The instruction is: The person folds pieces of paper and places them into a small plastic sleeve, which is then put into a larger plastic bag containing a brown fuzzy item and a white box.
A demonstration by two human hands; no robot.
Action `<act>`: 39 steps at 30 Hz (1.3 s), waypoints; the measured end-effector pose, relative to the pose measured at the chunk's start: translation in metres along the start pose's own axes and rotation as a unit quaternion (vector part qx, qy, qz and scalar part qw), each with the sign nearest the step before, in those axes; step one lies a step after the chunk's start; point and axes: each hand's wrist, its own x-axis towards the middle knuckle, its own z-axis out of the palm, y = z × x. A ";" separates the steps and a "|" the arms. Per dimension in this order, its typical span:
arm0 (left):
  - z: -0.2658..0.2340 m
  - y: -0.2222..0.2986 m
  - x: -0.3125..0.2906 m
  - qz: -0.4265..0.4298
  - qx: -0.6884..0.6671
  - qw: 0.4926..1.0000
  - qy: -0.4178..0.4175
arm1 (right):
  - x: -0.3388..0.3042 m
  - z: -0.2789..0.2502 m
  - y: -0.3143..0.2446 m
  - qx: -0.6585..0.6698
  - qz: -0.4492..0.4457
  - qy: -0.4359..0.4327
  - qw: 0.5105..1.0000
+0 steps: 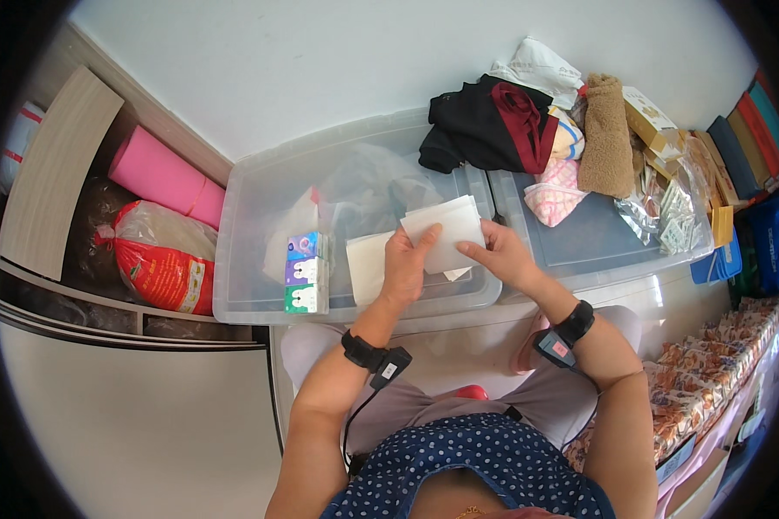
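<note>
Between my two hands is a small stack of white paper sheets (448, 232). My left hand (406, 262) grips its left edge, thumb on top. My right hand (502, 253) pinches the right edge, its thumb also lying over the top sheet. The stack is held above the lid of a clear plastic storage bin (234, 259). On that lid, left of my left hand, lies a cream paper sheet (368, 264), partly covered by the hand. Farther left stand small tissue packs (302, 272) in purple and green, beside a crumpled clear plastic bag (376, 177).
A second clear bin (571, 272) on the right carries black clothing (476, 121), a brown fluffy roll (607, 138), a pink checked cloth (554, 192) and boxes (651, 121). At left, an open cabinet holds a pink roll (166, 179) and a red-and-clear bag (160, 259).
</note>
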 end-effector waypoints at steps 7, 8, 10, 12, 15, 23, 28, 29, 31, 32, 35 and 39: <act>-0.005 0.006 -0.001 -0.043 -0.127 0.990 -0.043 | 0.000 0.004 -0.001 0.011 -0.009 0.016 1.000; -0.004 0.009 -0.001 -0.043 -0.127 0.990 -0.043 | -0.001 0.003 -0.004 0.018 0.001 -0.010 1.000; -0.002 0.013 -0.002 -0.086 -0.135 0.986 -0.040 | -0.002 0.004 -0.010 0.024 0.011 -0.037 0.999; -0.001 0.014 -0.002 -0.091 -0.129 0.987 -0.037 | -0.004 0.010 -0.015 0.057 0.031 -0.028 0.997; 0.000 0.013 -0.003 -0.091 -0.111 0.989 -0.035 | 0.000 0.007 -0.008 0.021 0.075 0.027 0.997; -0.012 0.017 0.004 0.165 0.194 0.966 0.039 | 0.010 0.006 0.010 -0.078 -0.010 0.122 0.989; -0.038 0.033 -0.001 0.208 0.488 0.842 0.095 | 0.009 -0.003 0.001 -0.082 0.051 0.095 0.991; -0.036 0.033 -0.007 0.190 0.574 0.792 0.090 | 0.007 -0.001 -0.008 -0.084 0.079 0.098 0.988; -0.032 0.027 -0.017 0.167 0.654 0.733 0.084 | 0.010 -0.008 0.001 -0.140 0.085 0.085 0.983; -0.028 0.021 -0.021 0.169 0.697 0.693 0.077 | 0.011 -0.012 0.006 -0.197 0.088 0.073 0.974; -0.028 0.014 -0.027 0.149 0.745 0.647 0.069 | 0.013 -0.013 0.015 -0.277 0.071 0.065 0.956; -0.048 0.010 -0.027 0.099 0.730 0.674 0.063 | 0.013 -0.001 0.004 -0.302 0.065 0.025 0.951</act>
